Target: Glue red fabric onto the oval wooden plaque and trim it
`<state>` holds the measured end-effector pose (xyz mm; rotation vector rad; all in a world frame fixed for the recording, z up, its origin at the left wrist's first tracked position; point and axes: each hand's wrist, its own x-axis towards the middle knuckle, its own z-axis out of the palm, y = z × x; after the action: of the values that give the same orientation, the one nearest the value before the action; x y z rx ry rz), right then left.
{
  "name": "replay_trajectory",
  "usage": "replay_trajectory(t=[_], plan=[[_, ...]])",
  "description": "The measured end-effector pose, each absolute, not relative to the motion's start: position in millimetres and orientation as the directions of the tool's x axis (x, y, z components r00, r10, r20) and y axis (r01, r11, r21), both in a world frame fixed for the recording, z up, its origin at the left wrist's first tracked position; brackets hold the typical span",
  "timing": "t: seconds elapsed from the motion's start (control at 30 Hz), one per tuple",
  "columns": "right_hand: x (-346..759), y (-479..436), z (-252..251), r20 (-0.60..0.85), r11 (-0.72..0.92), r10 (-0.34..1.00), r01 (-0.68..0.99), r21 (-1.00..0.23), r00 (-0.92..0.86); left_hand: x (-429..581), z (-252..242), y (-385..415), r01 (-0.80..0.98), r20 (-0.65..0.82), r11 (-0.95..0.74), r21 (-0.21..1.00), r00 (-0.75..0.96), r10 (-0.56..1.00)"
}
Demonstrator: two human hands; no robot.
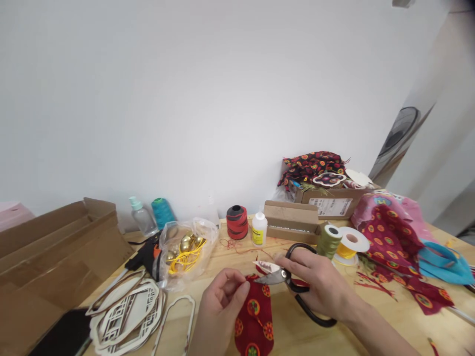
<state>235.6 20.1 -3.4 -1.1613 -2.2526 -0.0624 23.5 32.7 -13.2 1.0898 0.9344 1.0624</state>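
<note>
My right hand (319, 279) grips black-handled scissors (284, 274). Their blades are parted and point left, with the lower blade by the top edge of a dark red patterned fabric piece (254, 314). This piece has rounded corners and printed orange and green circles. My left hand (224, 304) is closed in a pinch at its upper left edge; whether thread or cloth lies between the fingertips, I cannot tell. A short red thread lies over the fabric's front. Behind the blades is a small pale piece with dark red marks, partly hidden.
Left lie wooden cutout frames (128, 316), a cardboard box (63, 267), a glue gun (144, 257) and a plastic bag of golden bells (189, 247). Behind stand a red thread cone (237, 225) and a white bottle (259, 230). Thread spools (329, 241) and patterned cloth (389, 237) lie right.
</note>
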Motion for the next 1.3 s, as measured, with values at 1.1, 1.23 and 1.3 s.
replay_trajectory(t=[1.1,1.23,1.3], plan=[[234.2,18.4,6.0,0.406,0.599,0.673,0.778,0.190,-0.618,24.7,-10.8,29.4,-0.238,-0.143,0.208,0.949,0.265,0.954],[234.3,21.2,2.4,0.385,0.603,0.694,0.783,0.151,-0.609,23.9,-11.7,30.1,-0.241,-0.132,0.198,0.950,0.265,0.955],[234.6,22.5,1.1,0.393,0.598,0.697,0.789,0.143,-0.600,23.2,-12.2,30.3,-0.244,-0.124,0.191,0.951,0.266,0.956]])
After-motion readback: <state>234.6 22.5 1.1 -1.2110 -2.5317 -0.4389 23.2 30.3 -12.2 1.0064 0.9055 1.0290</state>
